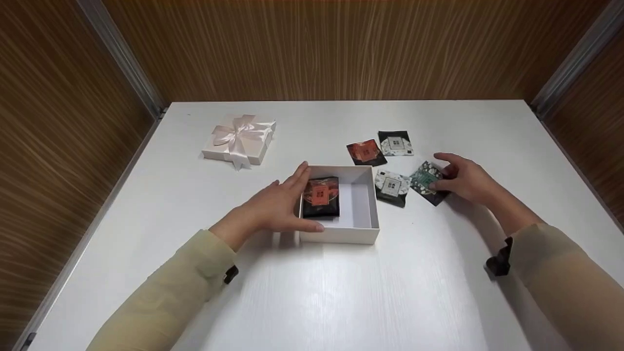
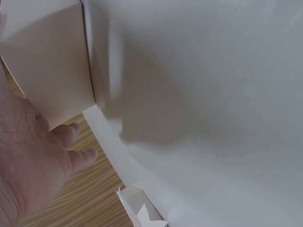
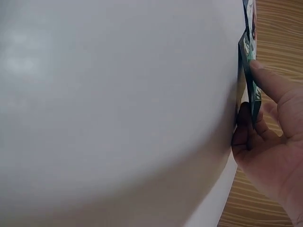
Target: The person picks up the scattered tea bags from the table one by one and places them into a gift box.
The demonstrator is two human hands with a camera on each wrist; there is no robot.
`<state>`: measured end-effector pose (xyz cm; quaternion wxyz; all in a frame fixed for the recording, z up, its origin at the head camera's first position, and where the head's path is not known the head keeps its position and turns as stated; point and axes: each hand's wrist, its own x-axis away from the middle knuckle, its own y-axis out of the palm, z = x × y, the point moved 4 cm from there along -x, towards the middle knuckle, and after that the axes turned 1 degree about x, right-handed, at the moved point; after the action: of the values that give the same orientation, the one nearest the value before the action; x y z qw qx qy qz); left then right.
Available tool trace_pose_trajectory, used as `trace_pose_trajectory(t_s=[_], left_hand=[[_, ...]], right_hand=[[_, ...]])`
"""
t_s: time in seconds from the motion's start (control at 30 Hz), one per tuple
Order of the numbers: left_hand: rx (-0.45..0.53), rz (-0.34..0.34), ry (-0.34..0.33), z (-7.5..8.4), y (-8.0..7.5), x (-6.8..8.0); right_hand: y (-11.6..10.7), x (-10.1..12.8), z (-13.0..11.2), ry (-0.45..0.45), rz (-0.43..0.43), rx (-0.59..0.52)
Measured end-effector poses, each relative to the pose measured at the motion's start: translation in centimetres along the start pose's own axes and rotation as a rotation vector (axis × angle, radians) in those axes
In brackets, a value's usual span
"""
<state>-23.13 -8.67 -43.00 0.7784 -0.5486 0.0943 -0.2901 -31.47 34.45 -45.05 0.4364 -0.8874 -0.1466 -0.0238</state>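
My left hand (image 1: pixel 278 207) spreads along the left side of a shallow white box (image 1: pixel 341 236), thumb lying on the front rim and fingers stretched to the back left corner. Inside, at the left, lies a red-and-black sachet (image 1: pixel 320 197); whether others are under it is hidden. In the left wrist view, the palm faces the box's pale side wall (image 2: pixel 52 61). My right hand (image 1: pixel 468 180) pinches a green floral sachet (image 1: pixel 426 181) by its right edge, thumb on top and fingers beneath. The right wrist view shows that sachet (image 3: pixel 251 75) edge-on, tilted up from the table.
Right of the box lie a white-and-black sachet (image 1: pixel 391 188), another red sachet (image 1: pixel 365 152) and a second white-and-black sachet (image 1: pixel 396 143). A pale pink lid with a satin bow (image 1: pixel 239 139) rests at the back left. Wood-grain panels (image 1: pixel 312 53) border the white table (image 1: pixel 341 297).
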Motion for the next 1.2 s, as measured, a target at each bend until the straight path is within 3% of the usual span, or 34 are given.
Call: trace_pose_trajectory(t_s=[0.37, 0.73, 1.0, 1.2], left_hand=[[0.004, 0.001, -0.007, -0.2, 0.1, 0.0], [0.018, 0.004, -0.001, -0.2, 0.1, 0.0], [0.015, 0.004, -0.005, -0.2, 0.1, -0.1], [0.015, 0.0, -0.011, -0.3, 0.2, -0.1]], right_hand=[[-1.1, 1.1, 0.4, 0.004, 0.003, 0.025], [-2.1, 2.0, 0.1, -0.007, 0.08, 0.024], [-3.5, 2.5, -1.7, 0.001, 0.228, -0.059], [-3.1, 3.0, -4.4, -0.028, 0.251, -0.14]])
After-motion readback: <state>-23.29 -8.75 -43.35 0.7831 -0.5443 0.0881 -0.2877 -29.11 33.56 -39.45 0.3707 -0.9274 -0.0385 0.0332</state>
